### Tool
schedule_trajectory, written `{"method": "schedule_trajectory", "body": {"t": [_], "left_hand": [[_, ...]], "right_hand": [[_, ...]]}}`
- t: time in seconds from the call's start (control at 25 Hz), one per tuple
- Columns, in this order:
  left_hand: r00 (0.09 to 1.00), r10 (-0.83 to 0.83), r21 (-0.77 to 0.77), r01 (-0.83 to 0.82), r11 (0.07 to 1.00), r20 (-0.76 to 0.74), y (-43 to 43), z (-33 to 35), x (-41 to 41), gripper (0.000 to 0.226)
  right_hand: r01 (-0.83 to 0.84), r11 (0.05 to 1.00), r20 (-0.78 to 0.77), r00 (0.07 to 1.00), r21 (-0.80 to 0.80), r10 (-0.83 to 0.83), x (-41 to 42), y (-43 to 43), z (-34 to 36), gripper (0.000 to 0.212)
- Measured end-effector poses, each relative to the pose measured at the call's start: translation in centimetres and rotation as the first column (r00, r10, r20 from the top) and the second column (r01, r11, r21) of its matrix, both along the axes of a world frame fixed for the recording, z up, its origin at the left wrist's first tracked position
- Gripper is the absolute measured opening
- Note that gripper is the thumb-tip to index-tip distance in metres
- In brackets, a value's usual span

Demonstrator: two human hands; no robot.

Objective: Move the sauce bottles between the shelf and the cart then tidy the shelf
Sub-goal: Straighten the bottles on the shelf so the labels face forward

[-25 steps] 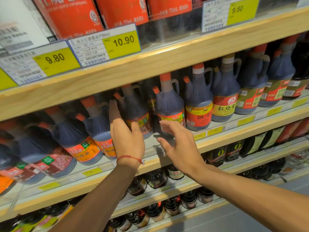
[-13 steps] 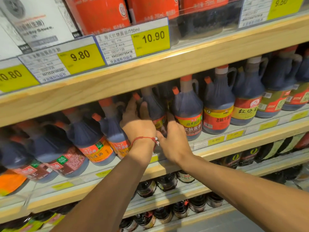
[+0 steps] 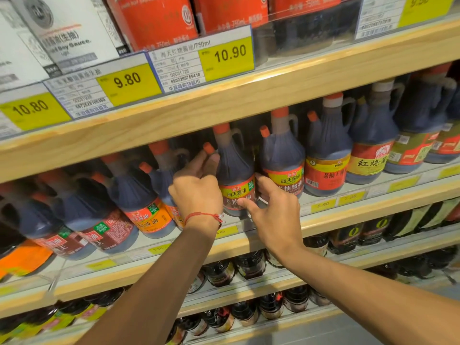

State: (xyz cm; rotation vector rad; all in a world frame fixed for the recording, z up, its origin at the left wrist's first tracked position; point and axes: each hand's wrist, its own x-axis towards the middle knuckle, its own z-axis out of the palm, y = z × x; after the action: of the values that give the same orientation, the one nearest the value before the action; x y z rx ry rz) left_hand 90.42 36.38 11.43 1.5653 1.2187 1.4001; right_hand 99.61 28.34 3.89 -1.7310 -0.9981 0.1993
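A dark sauce bottle (image 3: 235,168) with an orange cap and a red and green label stands at the front of the middle shelf (image 3: 348,216). My left hand (image 3: 196,192) grips its left shoulder, fingers curled up near a small orange cap. My right hand (image 3: 272,212) holds its lower right side, with the thumb across the label and the fingers tucked between it and the neighbouring bottle (image 3: 283,160). The bottle's base is hidden behind my hands.
More dark jugs crowd the row to the left (image 3: 134,202) and right (image 3: 326,155). The wooden shelf above (image 3: 249,100) hangs low, carrying price tags and red and white boxes. Small dark bottles (image 3: 249,265) fill the lower shelves. Grey floor shows at bottom right.
Both hands have gone from reaching toward the row to closing on one bottle. The left hand has moved to its left, so its label now shows between my hands.
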Motion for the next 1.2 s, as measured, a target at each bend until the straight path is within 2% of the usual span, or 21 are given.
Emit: {"method": "schedule_trajectory", "body": {"t": [0.28, 0.56, 0.68, 0.8, 0.88, 1.0, 1.12, 1.2], "left_hand": [[0.998, -0.045, -0.037, 0.046, 0.998, 0.038, 0.2, -1.0, -0.4, 0.028], [0.998, -0.008, -0.047, 0.011, 0.999, 0.067, -0.5, -1.0, -0.3, 0.022], [0.999, 0.029, -0.036, -0.028, 0.999, 0.032, -0.7, -1.0, -0.1, 0.025], [0.999, -0.045, -0.028, 0.045, 0.999, 0.002, -1.2, -0.5, -0.4, 0.027], [0.995, -0.096, -0.002, 0.096, 0.995, -0.022, -1.8, -0.4, -1.4, 0.027], [0.998, -0.062, 0.107, 0.064, 0.992, -0.027, -3.2, -0.6, -4.1, 0.025], [0.996, 0.048, 0.203, -0.033, 0.979, -0.071, -2.6, -0.7, -7.2, 0.024], [0.987, 0.094, 0.228, -0.063, 0.972, -0.127, -1.5, -0.7, -8.7, 0.028]], "right_hand": [[0.005, 0.998, -0.02, 1.0, 0.064, -0.004, 0.5, -0.7, -0.4, 0.061], [-0.052, 0.994, -0.023, 0.998, 0.095, 0.055, 0.8, -0.8, -0.4, 0.057], [-0.056, 0.993, -0.033, 0.998, 0.104, 0.059, 1.0, -0.9, -0.5, 0.057], [-0.056, 0.988, -0.02, 0.998, 0.143, 0.06, 1.1, -1.3, -0.7, 0.055], [-0.089, 0.979, 0.028, 0.996, 0.182, 0.085, 0.4, -1.8, -1.0, 0.047], [-0.161, 0.96, 0.14, 0.981, 0.23, 0.131, -1.0, -2.5, -1.0, 0.038], [-0.227, 0.947, 0.118, 0.972, 0.227, 0.205, -3.0, -1.6, -0.6, 0.033], [-0.284, 0.943, 0.074, 0.959, 0.175, 0.275, -4.8, -0.5, -0.2, 0.04]]}}
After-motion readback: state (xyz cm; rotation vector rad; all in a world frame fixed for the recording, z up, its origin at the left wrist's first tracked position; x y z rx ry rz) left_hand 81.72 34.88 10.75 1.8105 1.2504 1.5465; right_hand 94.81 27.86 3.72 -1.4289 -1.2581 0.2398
